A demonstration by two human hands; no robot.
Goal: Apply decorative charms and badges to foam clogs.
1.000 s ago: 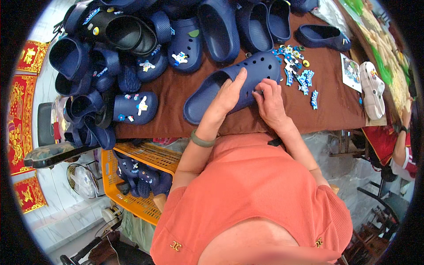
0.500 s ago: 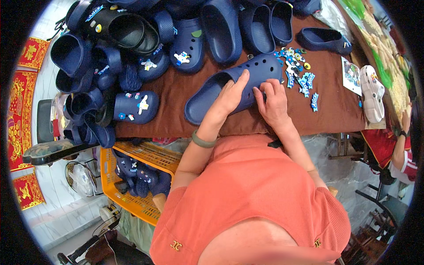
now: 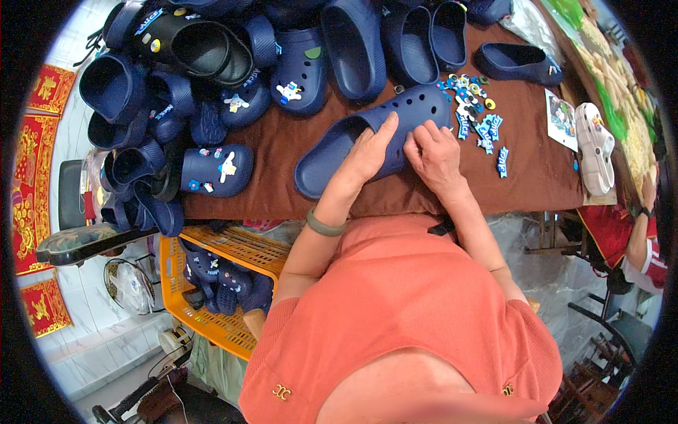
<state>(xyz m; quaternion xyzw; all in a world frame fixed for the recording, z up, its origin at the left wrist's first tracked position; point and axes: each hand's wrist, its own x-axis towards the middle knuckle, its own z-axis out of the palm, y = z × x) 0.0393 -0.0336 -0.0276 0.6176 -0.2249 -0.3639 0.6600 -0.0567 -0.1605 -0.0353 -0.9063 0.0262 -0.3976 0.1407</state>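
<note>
A dark blue clog [image 3: 325,155] with holes across its upper lies on the brown cloth, toe to the upper right. My left hand [image 3: 369,154] is closed on it, thumb on the upper and fingers hidden in the foot opening. At the near side of its toe, my right hand [image 3: 436,157] has bent fingers pressed together against the upper; anything between them is hidden. Right of the toe lies a pile of small shoe charms [image 3: 470,102], with blue-and-white lettered ones [image 3: 487,134] beside it. A decorated blue clog [image 3: 217,172] sits to the left.
Many blue clogs [image 3: 353,49] and a black one [image 3: 201,49] crowd the table's back and left. At right are a picture card [image 3: 561,120] and a white clog [image 3: 595,150]. An orange crate [image 3: 173,283] of clogs stands below; another person's arm [image 3: 641,226] shows far right.
My right hand has shifted slightly up along the clog's toe, and its fingers are bent more tightly. The left hand and the clog have stayed in place.
</note>
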